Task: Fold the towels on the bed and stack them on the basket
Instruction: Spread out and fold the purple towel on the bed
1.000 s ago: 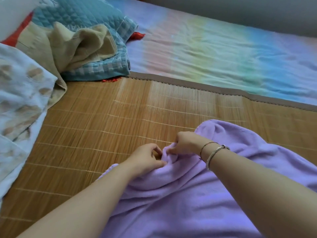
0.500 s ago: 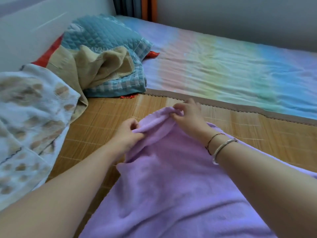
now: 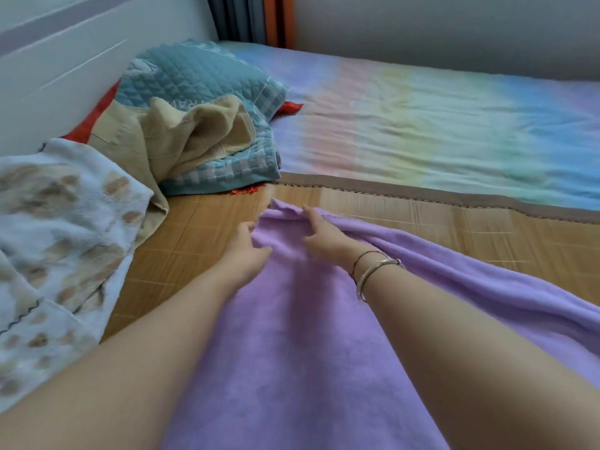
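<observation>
Both hands work the far end of the purple towel (image 3: 292, 352), which lies along the bamboo mat (image 3: 201, 235) and runs back under both forearms. The left hand (image 3: 248, 251) sits at the towel's left edge with fingers loosely curled, though whether it pinches the cloth I cannot tell. The right hand (image 3: 321, 233) rests on the far corner with fingers spread fairly flat, pressing the bunched hem (image 3: 285, 209) just beyond its fingertips. That hem looks rolled, so a fold made now would likely trap the wrinkle and come out crooked. To the right of the right wrist the towel ridges up, which could skew the edges. No basket is in view.
</observation>
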